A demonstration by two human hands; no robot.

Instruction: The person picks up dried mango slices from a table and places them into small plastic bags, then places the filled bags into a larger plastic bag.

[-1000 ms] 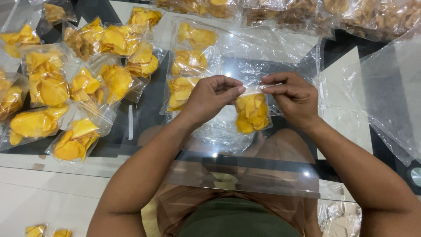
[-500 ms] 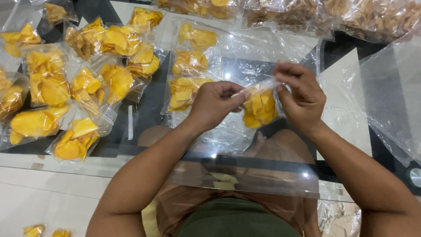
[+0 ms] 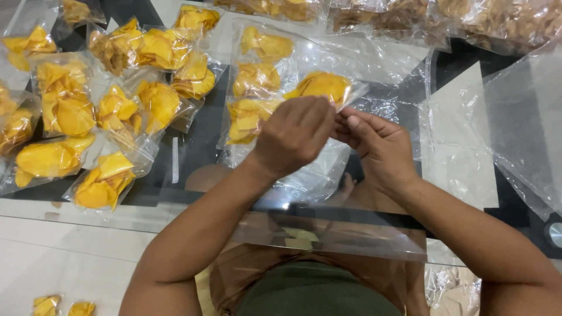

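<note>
Glass table (image 3: pixel 193 158) crowded with bagged yellow chips (image 3: pixel 64 105), pale floor below, small clear chip packet (image 3: pixel 325 86) tilted, pinched by left hand (image 3: pixel 295 134) and right hand (image 3: pixel 377 143) fingers

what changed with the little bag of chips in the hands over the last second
The small clear bag of yellow chips rose and tipped away from the person, from hanging below the fingers to lying above them, chips upward. The left hand and right hand drew closer together, both keeping hold of its mouth end. The filled bags on the glass table stayed put.
</note>
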